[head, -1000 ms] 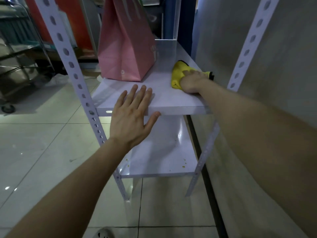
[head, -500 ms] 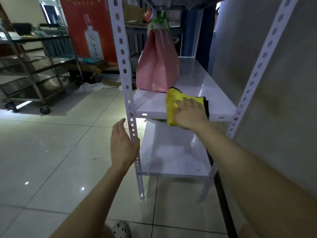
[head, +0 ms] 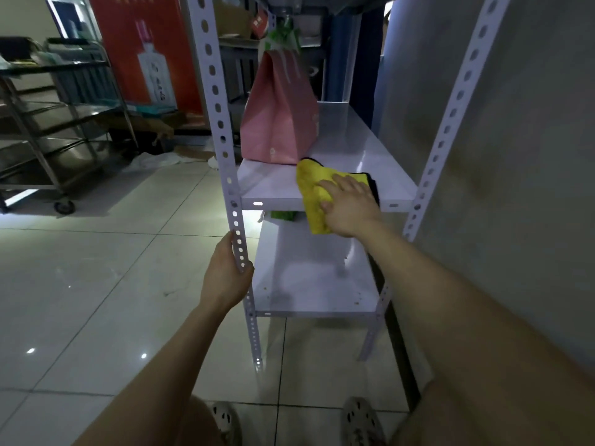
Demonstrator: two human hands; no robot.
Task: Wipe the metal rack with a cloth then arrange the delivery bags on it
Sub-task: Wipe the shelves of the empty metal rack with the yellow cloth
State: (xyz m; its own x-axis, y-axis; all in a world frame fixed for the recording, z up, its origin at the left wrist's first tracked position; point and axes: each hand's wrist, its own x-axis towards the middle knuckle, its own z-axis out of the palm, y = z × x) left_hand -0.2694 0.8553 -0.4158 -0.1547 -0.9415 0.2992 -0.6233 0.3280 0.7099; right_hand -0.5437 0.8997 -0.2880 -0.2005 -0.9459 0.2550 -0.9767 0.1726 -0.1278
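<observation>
Head view takes in more of the white perforated metal rack [head: 354,146] than a second ago; the person has stepped back a little, and both shelves now show. The left hand [head: 225,275], which lay flat on the front lip of the middle shelf a second ago, has dropped to the front-left slotted upright [head: 222,140]. It now curls fingers and thumb round that post just below the shelf, steadying the frame.

The right hand [head: 351,206] has drawn the yellow microfibre cloth [head: 310,185] from deeper on the shelf's right side out to the front edge. It presses down with fingers spread and nearly flat, gripping nothing, and the cloth's near end droops over the lip. The tall pink paper delivery bag [head: 280,117] stands upright on the shelf's left part, and the cloth's far corner lies right at its foot.

I judge that the stroke across the middle shelf is finishing at its front edge, so the open part of that shelf is about wiped, though the patch under the bag is not reached. The lower white shelf [head: 315,284] carries small dark specks and looks due for the cloth next. Arranging the bags is not yet begun.
</observation>
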